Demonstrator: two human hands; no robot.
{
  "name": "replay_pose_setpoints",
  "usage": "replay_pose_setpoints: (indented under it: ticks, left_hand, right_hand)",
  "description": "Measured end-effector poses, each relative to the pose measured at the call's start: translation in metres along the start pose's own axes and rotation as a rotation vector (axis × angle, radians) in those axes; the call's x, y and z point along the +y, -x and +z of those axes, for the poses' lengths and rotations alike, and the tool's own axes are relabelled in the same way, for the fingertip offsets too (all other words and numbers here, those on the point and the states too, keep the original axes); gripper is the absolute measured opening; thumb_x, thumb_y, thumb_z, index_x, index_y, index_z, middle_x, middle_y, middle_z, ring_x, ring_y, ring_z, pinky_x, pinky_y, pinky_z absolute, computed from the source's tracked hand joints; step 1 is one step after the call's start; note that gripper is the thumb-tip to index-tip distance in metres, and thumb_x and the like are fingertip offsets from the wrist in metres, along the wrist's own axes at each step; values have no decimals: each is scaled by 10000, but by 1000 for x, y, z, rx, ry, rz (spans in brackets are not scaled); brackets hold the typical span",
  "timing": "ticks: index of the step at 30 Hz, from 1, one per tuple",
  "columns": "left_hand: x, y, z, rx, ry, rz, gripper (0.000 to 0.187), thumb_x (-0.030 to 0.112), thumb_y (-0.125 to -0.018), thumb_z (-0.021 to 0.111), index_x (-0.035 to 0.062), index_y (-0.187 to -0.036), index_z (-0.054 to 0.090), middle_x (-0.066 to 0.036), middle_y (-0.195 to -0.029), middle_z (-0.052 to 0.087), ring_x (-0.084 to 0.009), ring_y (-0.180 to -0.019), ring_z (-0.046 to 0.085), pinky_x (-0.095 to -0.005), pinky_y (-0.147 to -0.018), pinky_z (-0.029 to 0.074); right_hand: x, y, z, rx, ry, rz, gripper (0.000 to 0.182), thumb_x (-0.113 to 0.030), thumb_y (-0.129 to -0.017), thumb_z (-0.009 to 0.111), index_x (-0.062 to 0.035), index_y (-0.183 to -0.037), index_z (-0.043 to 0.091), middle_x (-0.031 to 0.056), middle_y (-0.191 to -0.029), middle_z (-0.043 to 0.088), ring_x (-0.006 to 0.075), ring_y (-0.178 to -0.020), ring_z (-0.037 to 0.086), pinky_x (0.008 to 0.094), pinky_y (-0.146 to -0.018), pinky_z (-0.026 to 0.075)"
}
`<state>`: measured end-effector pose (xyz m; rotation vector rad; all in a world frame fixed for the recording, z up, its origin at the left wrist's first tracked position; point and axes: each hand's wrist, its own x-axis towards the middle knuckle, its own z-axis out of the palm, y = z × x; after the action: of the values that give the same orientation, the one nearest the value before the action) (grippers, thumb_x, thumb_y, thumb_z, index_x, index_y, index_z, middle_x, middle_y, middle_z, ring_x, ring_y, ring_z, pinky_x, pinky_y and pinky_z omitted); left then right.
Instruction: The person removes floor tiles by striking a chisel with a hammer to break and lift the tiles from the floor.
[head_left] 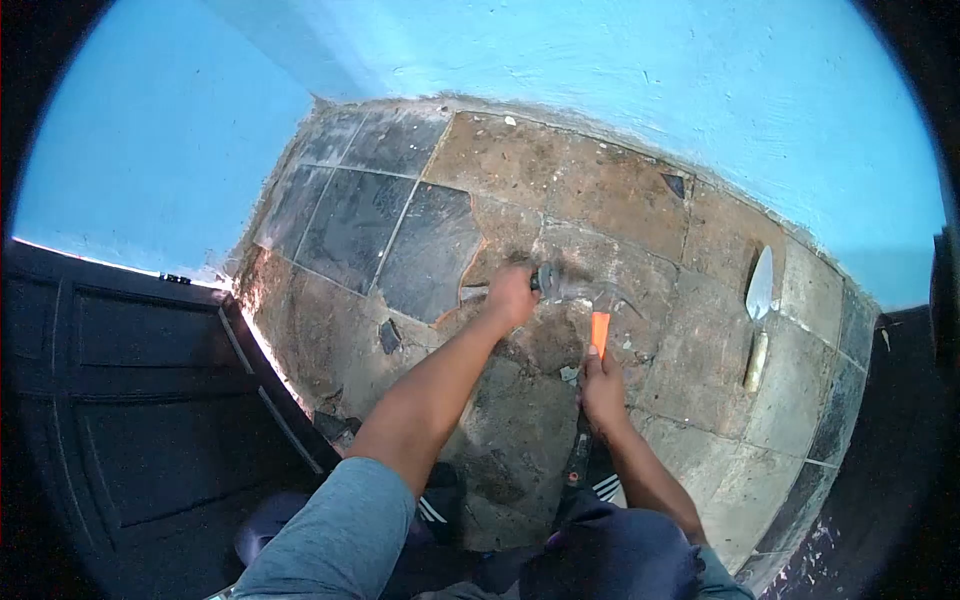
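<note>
My left hand (513, 298) is wrapped round a chisel (473, 293), which lies low over the floor. Its flat metal blade points left at the broken edge of a dark floor tile (425, 255), and its black butt end shows right of my fist. In my right hand (602, 392) is a hammer (600, 330) with an orange and black handle, my thumb along the grip. The hammer's head is smeared by motion, close to the right of the chisel's butt. Bare, rough mortar surrounds both hands.
A trowel (761, 285) lies on the floor at the right. Dark tile shards (390, 337) and small rubble are scattered about. Blue walls (640, 60) bound the far side, a dark panelled door (170, 430) the left. My shoes (440, 500) are just below the work area.
</note>
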<state>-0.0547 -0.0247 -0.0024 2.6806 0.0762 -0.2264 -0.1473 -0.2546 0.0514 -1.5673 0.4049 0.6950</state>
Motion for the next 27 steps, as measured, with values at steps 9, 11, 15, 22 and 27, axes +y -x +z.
replay_pose_setpoints:
  ticks: [9, 11, 15, 22, 27]
  left_hand:
    - [16, 42, 8, -44, -1, 45, 222, 116, -709, 748, 79, -923, 702, -151, -1038, 681, -366, -1099, 596, -488, -981, 429]
    - [11, 52, 15, -51, -10, 164, 231, 112, -687, 746, 81, -910, 694, -122, -1064, 667, -345, -1118, 572, -469, -992, 417]
    - [5, 52, 23, 23, -11, 242, 271, 112, -675, 751, 83, -941, 703, -124, -1050, 671, -344, -1104, 576, -470, -993, 420]
    - [13, 28, 3, 108, -2, 36, 243, 147, -715, 767, 81, -941, 711, -141, -1013, 686, -344, -1065, 605, -465, -991, 431]
    - [14, 19, 8, -8, -22, 18, 179, 162, -773, 755, 78, -923, 709, -145, -1019, 695, -355, -1070, 610, -474, -970, 446]
  right_hand:
    - [23, -3, -48, 99, -26, -43, 312, -387, -1082, 427, -117, -941, 495, -18, -649, 443, 109, -474, 439, 285, -413, 382]
    - [37, -11, -54, 135, 12, -95, 306, -373, -1084, 425, -120, -921, 481, -17, -645, 441, 110, -465, 430, 289, -406, 379]
    - [41, -9, -58, 126, -69, -31, 279, -345, -1080, 438, -117, -926, 487, -20, -640, 432, 112, -457, 418, 292, -400, 373]
    - [51, -7, -58, 124, -16, 54, 301, -355, -1076, 437, -96, -938, 500, -3, -648, 439, 134, -459, 430, 307, -405, 379]
    - [41, 1, -57, 78, -148, 98, 322, -358, -1071, 452, -67, -954, 525, 25, -659, 465, 161, -473, 477, 320, -426, 426]
